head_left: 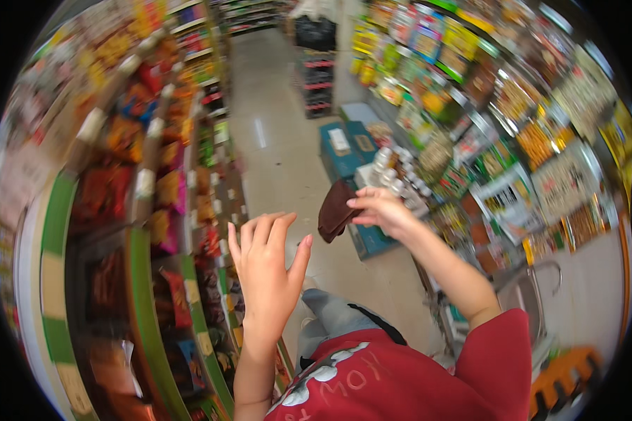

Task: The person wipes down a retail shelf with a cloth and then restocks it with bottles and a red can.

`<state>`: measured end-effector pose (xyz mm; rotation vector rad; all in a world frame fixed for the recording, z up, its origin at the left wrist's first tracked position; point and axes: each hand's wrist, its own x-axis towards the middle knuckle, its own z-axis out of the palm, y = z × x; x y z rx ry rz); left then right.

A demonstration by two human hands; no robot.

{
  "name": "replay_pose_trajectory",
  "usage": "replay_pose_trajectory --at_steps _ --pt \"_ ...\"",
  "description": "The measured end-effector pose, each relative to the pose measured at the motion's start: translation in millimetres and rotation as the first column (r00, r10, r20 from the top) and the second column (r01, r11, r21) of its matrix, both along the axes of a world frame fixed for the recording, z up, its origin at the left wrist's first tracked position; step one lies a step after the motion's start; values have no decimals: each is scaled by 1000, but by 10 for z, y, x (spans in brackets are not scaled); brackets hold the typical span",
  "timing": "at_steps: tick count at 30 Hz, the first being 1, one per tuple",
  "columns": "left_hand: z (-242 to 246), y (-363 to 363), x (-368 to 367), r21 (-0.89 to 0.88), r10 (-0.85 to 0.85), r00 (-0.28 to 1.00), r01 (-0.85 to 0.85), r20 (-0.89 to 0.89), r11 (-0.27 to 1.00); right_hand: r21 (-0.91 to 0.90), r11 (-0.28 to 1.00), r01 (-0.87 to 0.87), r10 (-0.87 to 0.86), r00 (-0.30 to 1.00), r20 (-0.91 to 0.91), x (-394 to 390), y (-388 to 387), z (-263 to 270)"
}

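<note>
A folded dark brown cloth (337, 210) hangs from the fingertips of my right hand (382, 210), pinched at its right edge over the aisle. My left hand (267, 252) is raised to the left of the cloth, apart from it, fingers spread and holding nothing. Below both hands are my red shirt and light blue jeans.
Shelves of packaged snacks (126, 142) line the left side. On the right hang many bagged foods (511, 194), above teal boxes (342, 152) and white-capped bottles (397, 171). A stack of dark crates (318, 84) stands farther up the tiled aisle (263, 116). A sink (526, 294) is at lower right.
</note>
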<state>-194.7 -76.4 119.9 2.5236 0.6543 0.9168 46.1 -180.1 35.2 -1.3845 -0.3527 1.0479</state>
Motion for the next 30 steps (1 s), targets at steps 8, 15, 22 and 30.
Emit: replay_pose_trajectory --at_steps 8,15,22,30 --pt "-851 -658 968 -146 -426 842 400 -331 905 -274 794 543 -516 840 170 -179 -1791 -1788" --pt "-1336 -1728 1717 -173 -695 593 697 -407 696 -328 642 693 -671 715 199 -153 -2904 -1721" --pt "-1770 -3138 2393 -216 -857 305 882 -415 419 -331 512 793 -698 608 379 130 -4205 -1745" --pt "-2378 -4399 2869 -43 -880 117 987 -460 154 -259 451 854 -587 503 635 519 -5631 -2281"
